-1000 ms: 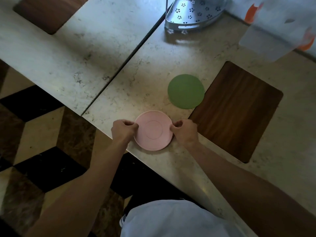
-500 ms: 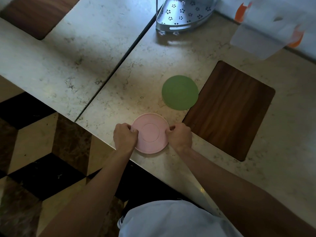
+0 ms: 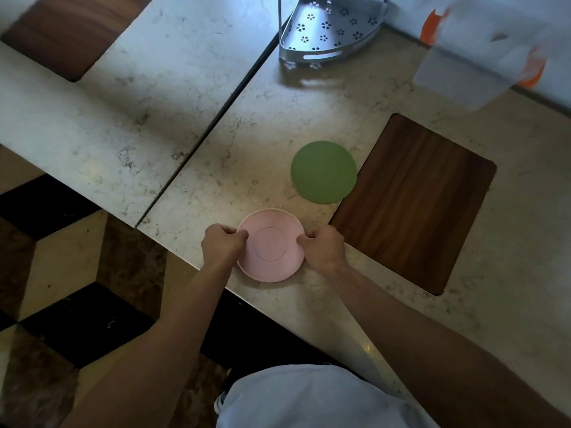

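I am pinching the pink saucer (image 3: 271, 244) at opposite rims, left hand (image 3: 222, 246) and right hand (image 3: 324, 248) both clamped on it, near the counter (image 3: 247, 149) front edge. It is probably light, stiff plastic, smooth; rim grip seems safest.
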`<action>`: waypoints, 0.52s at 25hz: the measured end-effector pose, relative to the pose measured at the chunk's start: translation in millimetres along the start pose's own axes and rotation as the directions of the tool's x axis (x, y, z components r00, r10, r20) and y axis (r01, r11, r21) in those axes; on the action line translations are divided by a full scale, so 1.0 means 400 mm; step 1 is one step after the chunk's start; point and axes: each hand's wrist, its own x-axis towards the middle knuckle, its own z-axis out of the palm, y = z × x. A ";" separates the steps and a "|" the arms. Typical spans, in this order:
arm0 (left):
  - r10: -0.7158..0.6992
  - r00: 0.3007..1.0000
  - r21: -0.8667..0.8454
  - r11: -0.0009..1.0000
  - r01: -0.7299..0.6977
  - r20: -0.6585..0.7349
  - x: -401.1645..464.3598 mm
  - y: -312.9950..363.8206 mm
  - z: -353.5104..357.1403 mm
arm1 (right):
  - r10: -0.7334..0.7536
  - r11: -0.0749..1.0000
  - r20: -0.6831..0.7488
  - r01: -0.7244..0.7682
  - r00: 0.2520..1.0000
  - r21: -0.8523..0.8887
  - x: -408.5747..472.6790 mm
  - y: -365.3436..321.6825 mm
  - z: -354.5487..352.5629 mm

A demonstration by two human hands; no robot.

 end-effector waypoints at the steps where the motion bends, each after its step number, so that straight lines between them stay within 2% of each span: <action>1: -0.004 1.000 -0.029 1.000 0.004 0.013 0.003 0.009 -0.002 | 0.007 0.999 0.009 -0.007 1.000 0.033 0.006 0.001 -0.009; 7: 0.070 0.992 -0.105 0.993 -0.059 0.106 0.031 0.131 0.038 | -0.036 0.983 -0.039 0.043 0.999 0.178 0.085 -0.030 -0.105; 13: 0.204 0.960 -0.114 0.976 -0.185 0.190 0.081 0.296 0.125 | 0.031 0.948 -0.135 0.013 0.990 0.317 0.212 -0.066 -0.211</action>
